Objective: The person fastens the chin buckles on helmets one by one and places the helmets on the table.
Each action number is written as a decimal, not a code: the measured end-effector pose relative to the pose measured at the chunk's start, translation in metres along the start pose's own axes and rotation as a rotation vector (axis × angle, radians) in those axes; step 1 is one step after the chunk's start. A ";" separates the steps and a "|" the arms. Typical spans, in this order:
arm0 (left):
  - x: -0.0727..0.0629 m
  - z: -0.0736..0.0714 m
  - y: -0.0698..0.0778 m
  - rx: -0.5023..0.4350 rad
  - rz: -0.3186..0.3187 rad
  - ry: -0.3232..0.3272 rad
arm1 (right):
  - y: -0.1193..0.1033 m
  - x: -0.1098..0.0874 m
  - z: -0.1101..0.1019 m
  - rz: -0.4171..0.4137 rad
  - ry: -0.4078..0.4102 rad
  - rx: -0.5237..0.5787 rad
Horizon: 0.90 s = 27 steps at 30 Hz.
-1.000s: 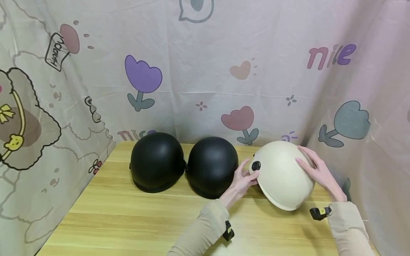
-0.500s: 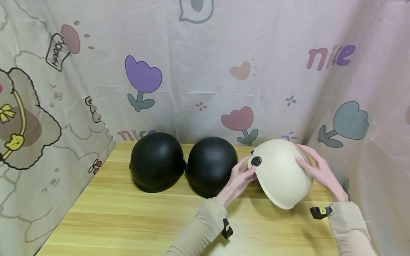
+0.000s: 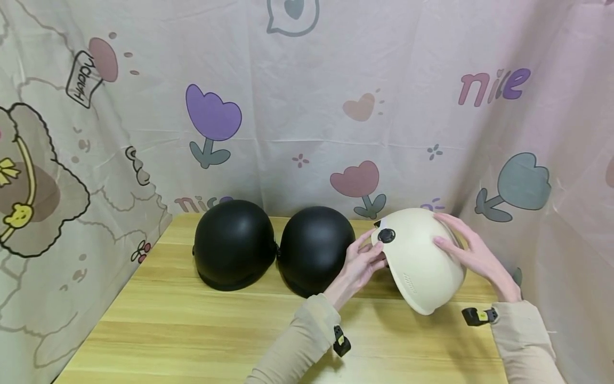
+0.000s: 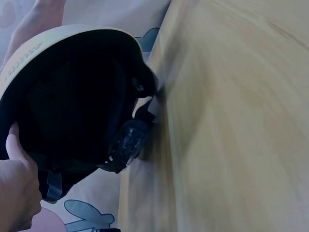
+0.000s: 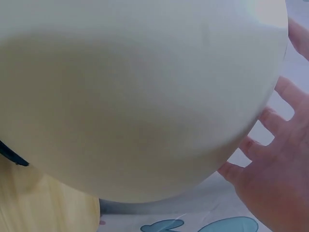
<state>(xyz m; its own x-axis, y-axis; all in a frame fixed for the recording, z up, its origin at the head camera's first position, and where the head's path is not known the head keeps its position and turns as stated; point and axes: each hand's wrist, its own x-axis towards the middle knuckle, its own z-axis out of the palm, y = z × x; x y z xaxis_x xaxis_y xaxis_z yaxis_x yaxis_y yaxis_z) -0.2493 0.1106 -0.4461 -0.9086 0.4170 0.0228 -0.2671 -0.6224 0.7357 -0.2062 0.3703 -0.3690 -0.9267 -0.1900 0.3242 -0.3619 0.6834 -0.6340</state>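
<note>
A cream helmet is tilted over the right part of the table, a round black fitting on its left side. My left hand grips its left rim near that fitting; in the left wrist view, one finger reaches inside the shell. The dark hollow faces that camera, and a black buckle or adjuster hangs at the edge. Against the upper right of the dome rests my right hand, its fingers spread and fairly straight in the right wrist view.
Two black helmets stand side by side, dome up, left of the cream one; the nearer one is close to my left hand. A wooden table meets a printed curtain at the back and sides.
The cream helmet has turned slightly: its left rim and round fitting rose, and its lower tip shifted left. Both hands moved along with it, the right one a little leftward.
</note>
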 end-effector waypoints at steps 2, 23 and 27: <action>0.000 0.002 0.001 -0.005 0.002 -0.004 | -0.002 0.001 0.000 -0.011 -0.005 -0.007; 0.006 0.014 0.023 -0.038 -0.014 -0.039 | -0.008 0.001 0.001 0.008 0.001 0.036; 0.008 0.018 0.027 -0.009 -0.007 -0.031 | -0.009 0.001 0.000 0.008 -0.013 0.057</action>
<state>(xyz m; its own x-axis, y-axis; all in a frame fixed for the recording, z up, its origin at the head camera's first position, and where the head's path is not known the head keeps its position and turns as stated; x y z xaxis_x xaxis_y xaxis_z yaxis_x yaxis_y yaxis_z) -0.2580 0.1088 -0.4143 -0.8964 0.4414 0.0389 -0.2763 -0.6254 0.7297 -0.2035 0.3638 -0.3631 -0.9307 -0.1945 0.3099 -0.3595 0.6439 -0.6754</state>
